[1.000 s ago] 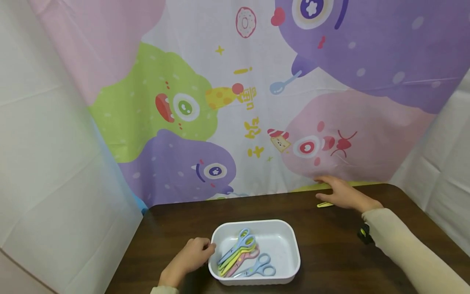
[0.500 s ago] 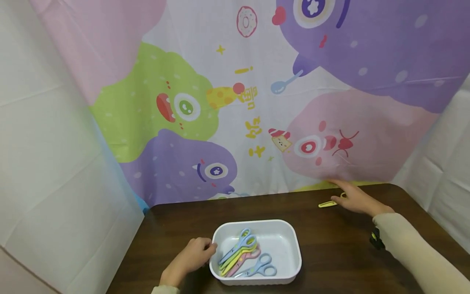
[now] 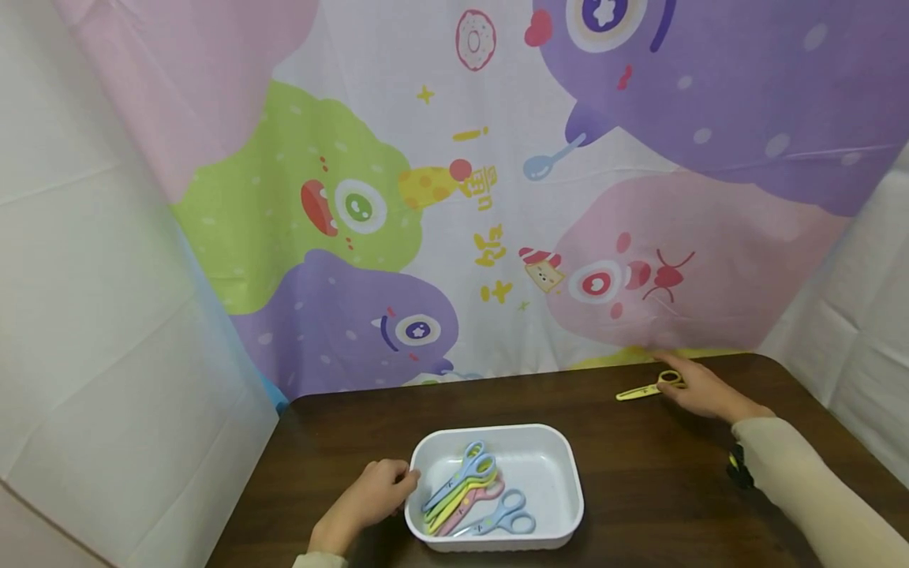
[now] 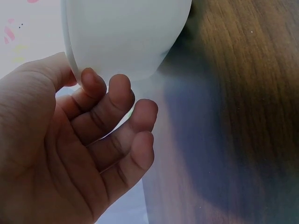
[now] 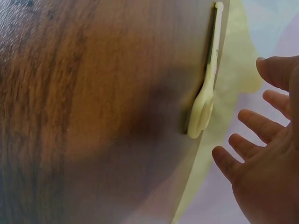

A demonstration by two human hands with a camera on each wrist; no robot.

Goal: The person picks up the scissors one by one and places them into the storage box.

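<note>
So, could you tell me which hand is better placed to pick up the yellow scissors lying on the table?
The right hand, probably: its open fingers lie right beside the yellow scissors at the far edge, while the left hand rests against the white tray.

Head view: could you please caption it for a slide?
Left hand steadies a white tray of scissors; right hand reaches yellow scissors.

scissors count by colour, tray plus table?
Blue scissors: 2, both in the white tray
Yellow scissors: 2, one in the tray, one on the table by the right hand
Pink scissors: 1, in the tray
Total: 5, as far as the overlapping pile shows.
</note>
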